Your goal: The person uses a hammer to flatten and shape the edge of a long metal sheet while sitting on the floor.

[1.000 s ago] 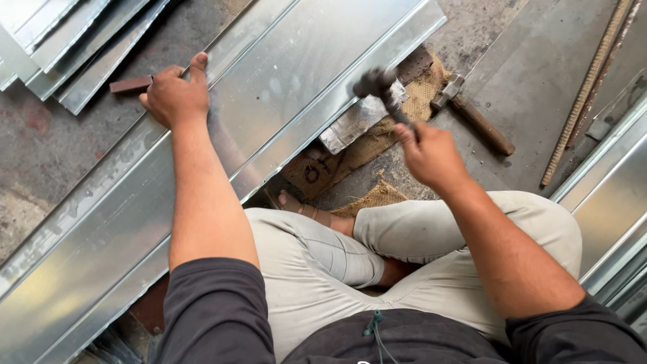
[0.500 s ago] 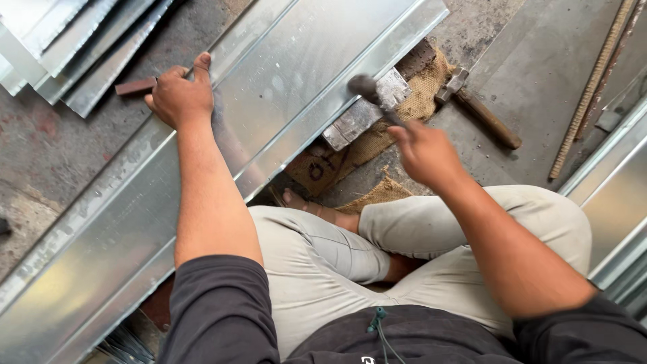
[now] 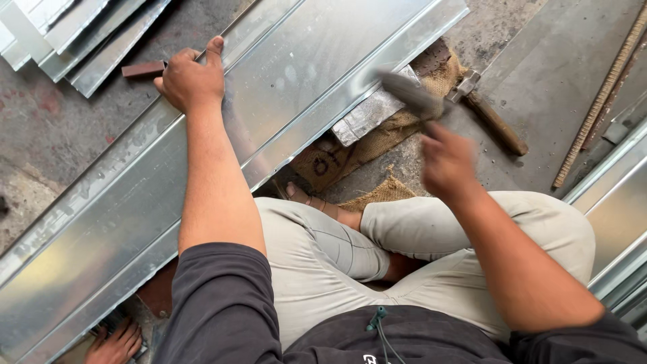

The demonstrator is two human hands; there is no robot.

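Pressing the left hand (image 3: 191, 77) flat on the long metal sheet (image 3: 283, 87) on the floor, keeping it steady. Gripping a blurry hammer (image 3: 412, 96) tight in the right hand (image 3: 448, 165), over the sheet's folded edge.

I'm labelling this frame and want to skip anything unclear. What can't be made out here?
All in the head view:
- Hammer in the right hand: motion blur smears its head and handle, and whether it touches the metal sheet.
- Metal block: its far end lies under the sheet's edge.
- Left hand: fingers curl over the sheet's far flange, tips hidden.
- Sheet's ends: cut off by the frame edges.
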